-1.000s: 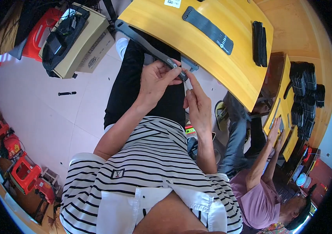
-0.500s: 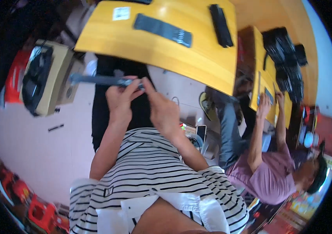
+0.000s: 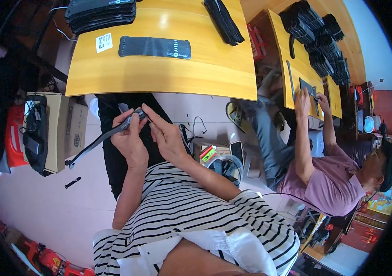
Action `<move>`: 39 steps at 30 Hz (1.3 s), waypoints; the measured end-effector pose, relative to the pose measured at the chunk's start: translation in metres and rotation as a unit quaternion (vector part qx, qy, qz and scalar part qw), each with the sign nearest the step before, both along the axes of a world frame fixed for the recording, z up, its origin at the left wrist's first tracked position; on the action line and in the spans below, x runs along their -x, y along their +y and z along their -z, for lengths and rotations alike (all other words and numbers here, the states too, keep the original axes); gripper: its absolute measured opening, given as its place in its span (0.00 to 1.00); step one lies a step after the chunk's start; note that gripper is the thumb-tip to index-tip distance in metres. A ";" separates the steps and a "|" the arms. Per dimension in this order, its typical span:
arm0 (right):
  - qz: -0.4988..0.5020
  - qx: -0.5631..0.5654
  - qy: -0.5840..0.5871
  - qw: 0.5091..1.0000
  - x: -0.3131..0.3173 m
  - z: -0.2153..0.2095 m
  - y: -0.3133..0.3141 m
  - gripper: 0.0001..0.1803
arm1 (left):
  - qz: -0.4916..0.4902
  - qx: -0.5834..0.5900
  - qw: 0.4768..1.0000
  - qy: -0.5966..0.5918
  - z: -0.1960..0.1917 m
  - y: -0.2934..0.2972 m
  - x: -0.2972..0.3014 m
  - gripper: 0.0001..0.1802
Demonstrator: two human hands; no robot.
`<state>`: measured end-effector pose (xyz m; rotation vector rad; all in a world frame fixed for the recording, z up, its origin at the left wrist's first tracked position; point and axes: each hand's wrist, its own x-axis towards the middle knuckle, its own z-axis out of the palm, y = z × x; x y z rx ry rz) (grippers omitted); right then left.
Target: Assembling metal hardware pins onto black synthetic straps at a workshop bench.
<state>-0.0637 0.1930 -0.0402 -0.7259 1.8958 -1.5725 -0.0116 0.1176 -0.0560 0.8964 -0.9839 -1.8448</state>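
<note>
A long dark grey strap is in my hands, in front of the table edge. My left hand pinches it close to its thicker upper end, and the tail curves down past that hand to the left. My right hand has its thumb and index finger closed on the very tip of the same end. The fingers partly hide this end. Beyond my hands, a flat dark panel with a row of slots near its right end lies on the yellow table.
A stack of black panels, a white label and a black bundle lie on the table. A cardboard box stands left. Right of my lap is a tub of dark pieces. A co-worker handles dark pieces at another table.
The strap's tail has swung from nearly level to drooping down left. Both hands still hold its thicker end. The view has shifted, bringing the stack of panels into sight.
</note>
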 end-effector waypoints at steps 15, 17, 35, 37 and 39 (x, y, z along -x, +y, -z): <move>-0.090 0.002 0.102 0.991 0.026 0.018 0.009 0.24 | 0.098 0.063 0.992 -0.044 -0.007 -0.018 -0.006 0.06; -0.026 0.037 -0.027 0.999 0.005 0.020 0.001 0.22 | 0.030 0.067 0.997 -0.005 0.000 -0.005 0.001 0.06; -0.213 -0.104 0.318 0.918 0.030 -0.029 0.005 0.25 | 0.409 -0.059 0.900 -0.140 -0.011 -0.087 -0.026 0.09; -0.234 -0.144 0.416 0.867 0.027 -0.032 0.007 0.28 | 0.414 -0.062 0.897 -0.143 -0.006 -0.086 -0.027 0.10; -0.223 -0.138 0.411 0.873 0.026 -0.027 0.010 0.27 | 0.418 -0.064 0.894 -0.146 -0.006 -0.085 -0.028 0.11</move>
